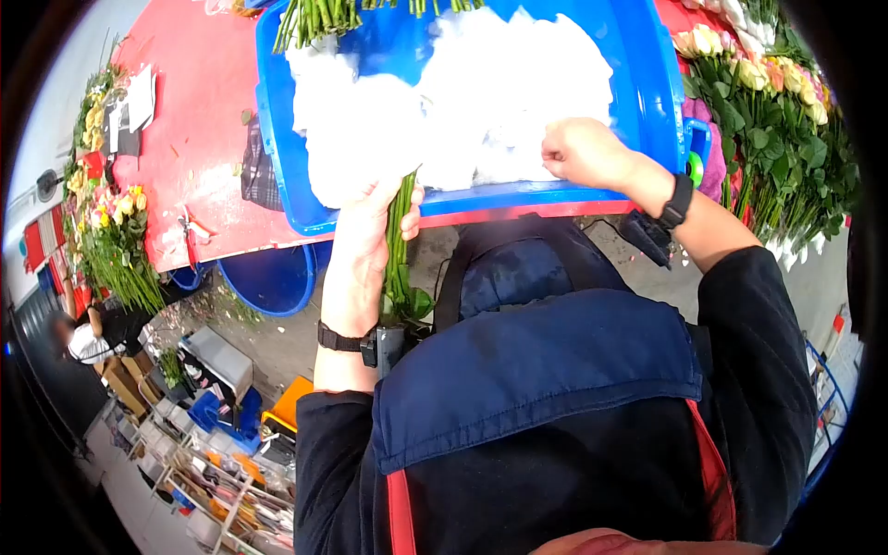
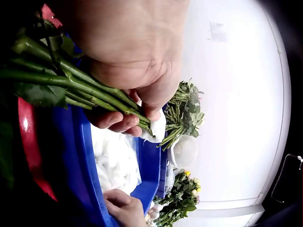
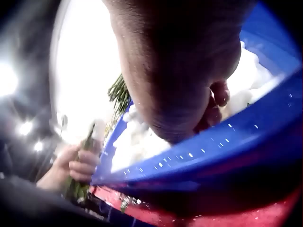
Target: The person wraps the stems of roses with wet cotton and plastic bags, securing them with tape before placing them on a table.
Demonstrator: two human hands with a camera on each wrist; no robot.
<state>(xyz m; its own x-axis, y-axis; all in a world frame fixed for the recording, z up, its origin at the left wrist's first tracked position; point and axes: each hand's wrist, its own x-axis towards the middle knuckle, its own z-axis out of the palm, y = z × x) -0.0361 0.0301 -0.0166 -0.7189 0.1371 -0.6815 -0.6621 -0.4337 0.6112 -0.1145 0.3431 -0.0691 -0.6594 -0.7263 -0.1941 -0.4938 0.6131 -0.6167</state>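
Observation:
My left hand grips a bundle of green stems, cut ends toward the blue tub. In the left wrist view, the thumb and fingers of this hand close round the stems, with white fluffy material at their tips. White material fills much of the tub. Over its near right part is my right hand, fingers curled; nothing shows in them. The right wrist view has this hand just inside the tub's rim, fingertips partly hidden.
More stems lie across the tub's far edge. Roses are piled at the right. On the red table are red-handled cutters and flower bunches at the left. A blue bucket stands below; a person is at far left.

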